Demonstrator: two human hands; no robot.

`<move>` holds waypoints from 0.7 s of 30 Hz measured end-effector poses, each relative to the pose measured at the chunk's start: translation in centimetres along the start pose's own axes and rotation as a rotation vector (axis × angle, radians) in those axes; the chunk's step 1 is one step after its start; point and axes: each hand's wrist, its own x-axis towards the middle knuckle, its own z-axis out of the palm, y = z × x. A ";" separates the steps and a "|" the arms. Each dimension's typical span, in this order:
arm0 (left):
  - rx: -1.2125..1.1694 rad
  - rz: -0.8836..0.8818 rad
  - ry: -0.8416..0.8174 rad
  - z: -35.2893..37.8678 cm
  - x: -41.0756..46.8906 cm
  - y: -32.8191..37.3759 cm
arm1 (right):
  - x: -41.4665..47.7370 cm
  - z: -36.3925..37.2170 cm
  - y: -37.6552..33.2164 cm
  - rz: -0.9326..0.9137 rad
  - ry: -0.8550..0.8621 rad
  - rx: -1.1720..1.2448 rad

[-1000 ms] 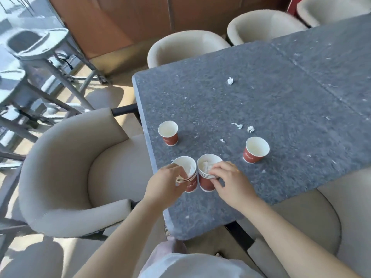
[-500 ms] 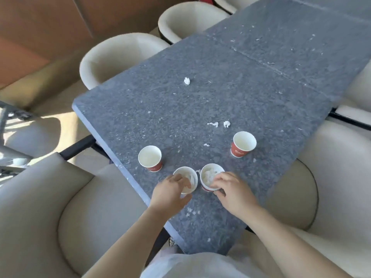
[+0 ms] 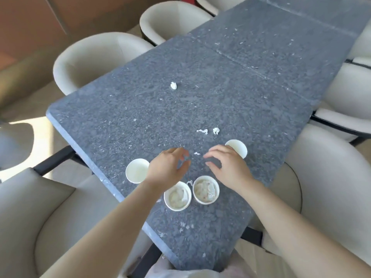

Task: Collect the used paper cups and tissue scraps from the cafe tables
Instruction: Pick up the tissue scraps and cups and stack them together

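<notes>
Both grips left the tissue-stuffed paper cups (image 3: 205, 189) and slid forward; left grip (image 3: 168, 167) and right grip (image 3: 226, 163) hang loose, empty. Tissue scrap (image 3: 197, 153) lies between them, so pinch lightly and drop it in the cups just behind.

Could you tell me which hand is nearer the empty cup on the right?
Right. The right hand partly covers the empty cup; the left hand is well off to its left.

Two tissue-filled cups (image 3: 177, 196), two empty cups (image 3: 137, 170), scattered tissue scraps (image 3: 216, 130)
</notes>
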 end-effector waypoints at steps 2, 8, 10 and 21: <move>0.047 -0.005 -0.047 0.0 1.4 -0.7 | 2.3 -0.6 1.0 0.000 0.000 -0.010; 0.084 -0.092 -0.093 0.7 6.7 -2.5 | 8.9 -0.9 4.9 -0.055 -0.124 -0.056; 0.098 -0.132 -0.122 1.5 8.8 -3.2 | 11.1 -0.5 6.1 -0.060 -0.174 -0.061; 0.267 -0.296 -0.206 6.9 16.9 -9.9 | 18.9 4.2 13.1 0.020 -0.567 -0.264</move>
